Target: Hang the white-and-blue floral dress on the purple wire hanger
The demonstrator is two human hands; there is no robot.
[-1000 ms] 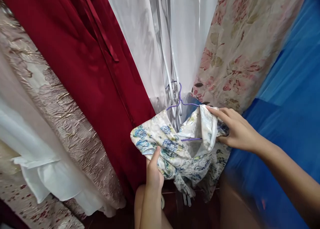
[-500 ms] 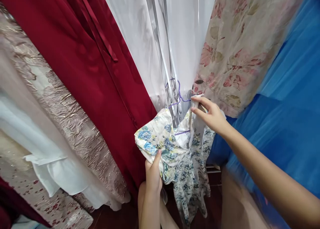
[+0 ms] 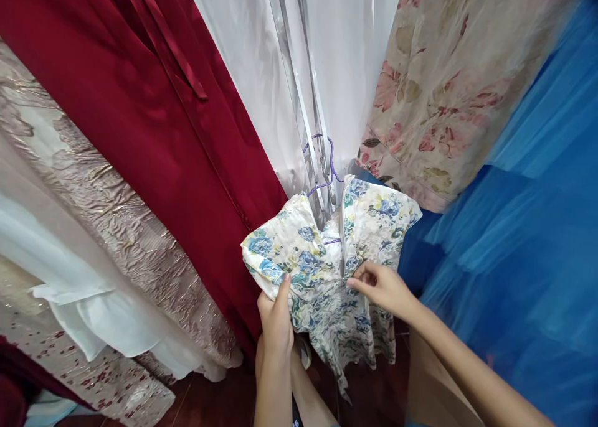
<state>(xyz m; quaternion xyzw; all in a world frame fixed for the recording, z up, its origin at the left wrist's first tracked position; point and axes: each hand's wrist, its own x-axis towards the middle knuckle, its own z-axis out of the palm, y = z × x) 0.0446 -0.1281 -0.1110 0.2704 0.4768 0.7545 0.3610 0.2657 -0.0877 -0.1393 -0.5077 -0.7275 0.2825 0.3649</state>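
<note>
A white dress (image 3: 306, 262) with blue and yellow flowers hangs on a thin purple hanger (image 3: 331, 165). The neckline is split by an opening that runs down to the waist. My left hand (image 3: 276, 318) grips the dress's side below the sleeve, thumb on top and fingers behind the cloth. At the lower end of the opening, my right hand (image 3: 380, 288) is closed in a pinch against the fabric. Whatever sits between those fingertips is too small to make out. The hanger's lower bar shows through the neck gap.
Silvery straps (image 3: 299, 91) hang behind the hanger, in front of a white curtain-like cloth (image 3: 346, 60). A dark red garment (image 3: 154, 134) and pale textured ones hang at left. At right are a pink-flowered cloth (image 3: 434, 103) and blue tulle (image 3: 523, 228). Below lies a dark floor (image 3: 210, 405).
My right hand has moved down from the dress's right shoulder to the waist end of the opening. The right shoulder panel now lies flat over the hanger. My left hand keeps its hold.
</note>
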